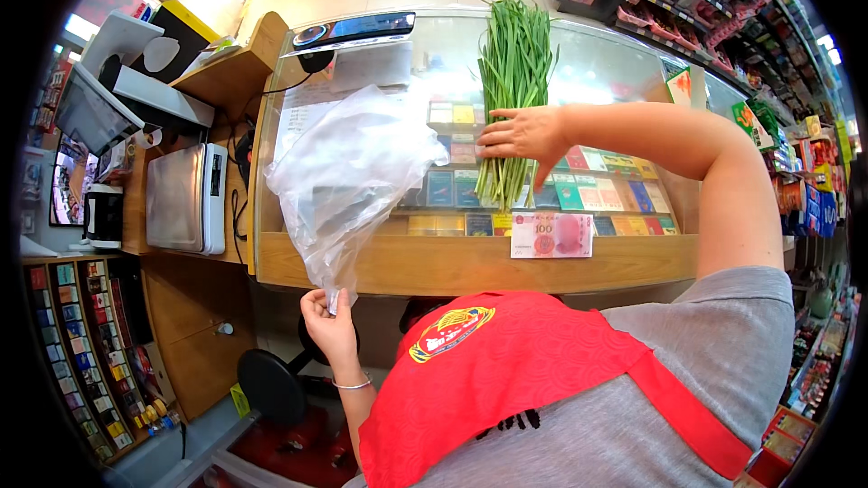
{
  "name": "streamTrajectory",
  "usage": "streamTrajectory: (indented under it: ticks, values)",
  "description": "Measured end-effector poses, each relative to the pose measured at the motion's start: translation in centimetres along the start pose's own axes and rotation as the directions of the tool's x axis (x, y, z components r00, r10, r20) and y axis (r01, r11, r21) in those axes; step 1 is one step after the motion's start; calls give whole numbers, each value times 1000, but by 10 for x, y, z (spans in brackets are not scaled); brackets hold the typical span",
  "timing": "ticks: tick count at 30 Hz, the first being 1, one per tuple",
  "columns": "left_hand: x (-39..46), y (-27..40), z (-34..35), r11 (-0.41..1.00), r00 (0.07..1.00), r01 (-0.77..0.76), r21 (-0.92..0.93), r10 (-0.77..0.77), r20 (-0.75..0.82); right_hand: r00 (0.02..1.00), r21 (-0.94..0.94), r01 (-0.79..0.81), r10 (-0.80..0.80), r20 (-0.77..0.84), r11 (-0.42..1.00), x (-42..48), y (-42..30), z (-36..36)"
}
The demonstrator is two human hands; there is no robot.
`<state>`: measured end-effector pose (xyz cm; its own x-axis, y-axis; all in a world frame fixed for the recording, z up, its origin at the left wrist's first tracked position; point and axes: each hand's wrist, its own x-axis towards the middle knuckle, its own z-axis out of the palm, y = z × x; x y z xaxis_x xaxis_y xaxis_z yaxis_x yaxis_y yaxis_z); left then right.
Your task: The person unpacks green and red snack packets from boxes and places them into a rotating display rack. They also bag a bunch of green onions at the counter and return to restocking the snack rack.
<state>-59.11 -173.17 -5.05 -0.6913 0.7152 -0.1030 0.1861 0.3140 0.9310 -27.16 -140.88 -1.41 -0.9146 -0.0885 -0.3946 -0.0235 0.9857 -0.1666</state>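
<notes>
My left hand [330, 325], wearing a silver bangle at the wrist, pinches the gathered end of a translucent white plastic bag [359, 156]. The bag spreads limp and crumpled over the left part of a glass-topped counter [434, 264] with a wooden edge. Across the lower stalks of a bunch of green garlic chives [517, 54] lies my right hand [522, 135], its fingers spread and the thumb apart. The leafy ends point away from me. Just below the stalk ends, a red 100-yuan banknote [551, 235] lies flat by the counter's near edge.
Coloured packs [590, 193] show in rows beneath the glass. A dark device [356, 30] sits at the counter's far left. Further left are a flat metal-topped scale [180, 200] and a tilted screen [98, 108]. Stocked shelves [719, 20] rise on the right.
</notes>
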Motion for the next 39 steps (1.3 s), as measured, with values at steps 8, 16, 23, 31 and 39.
streamTrajectory:
  ticks: [8,16,23,31,39]
  values:
    - [5,1,14,986,994,34,-162,-50,-97,988,-153,148,-151,-9,977,-15,9,7]
    - [1,22,19,888,994,23,-460,-72,-88,982,-198,27,-63,-180,980,8,15,28]
    - [10,40,2,689,952,276,-671,-101,288,967,-63,-63,46,-250,996,16,21,29]
    - [28,70,-3,953,900,232,-194,-135,415,883,217,-177,253,-396,960,1,17,-13]
    - [32,79,2,945,913,187,-268,-66,402,872,311,-289,383,-305,905,-6,19,-23]
